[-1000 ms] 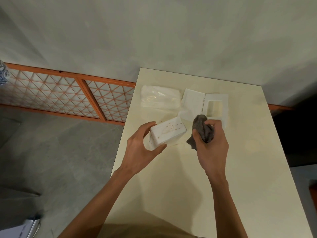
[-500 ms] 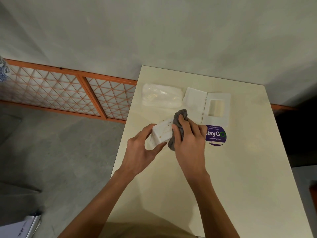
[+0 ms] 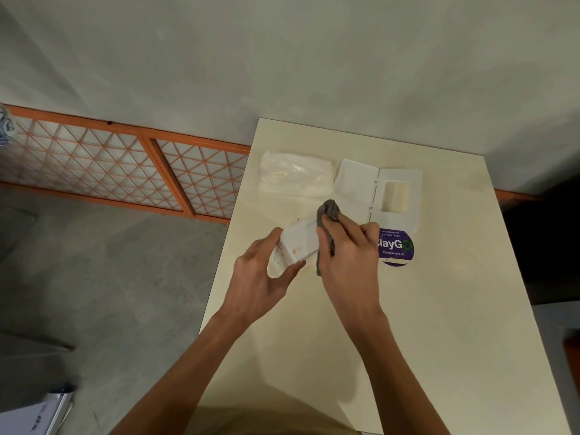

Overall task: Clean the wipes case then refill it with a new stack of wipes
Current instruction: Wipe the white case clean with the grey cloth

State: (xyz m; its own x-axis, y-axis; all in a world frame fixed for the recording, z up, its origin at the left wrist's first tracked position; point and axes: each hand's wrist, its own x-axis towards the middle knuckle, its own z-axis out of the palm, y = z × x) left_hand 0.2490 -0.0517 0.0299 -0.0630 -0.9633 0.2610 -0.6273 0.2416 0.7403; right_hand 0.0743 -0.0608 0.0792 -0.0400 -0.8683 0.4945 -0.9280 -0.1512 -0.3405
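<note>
My left hand grips the left end of the white wipes case body, held tilted above the cream table. Small brown specks show on the case's side. My right hand holds a grey cloth and presses it against the right part of the case. The case's white lid, with its flap open and a rectangular opening, lies flat at the far side of the table. A new stack of wipes in clear wrap lies to the left of the lid.
A round purple sticker is on the table, right of my right hand. The table's left edge drops to a grey floor. An orange lattice panel runs along the wall at the left. The wall stands just behind the table.
My right hand moved left with the cloth from beside the case onto it, uncovering the purple sticker. My left hand has kept its hold on the case.
</note>
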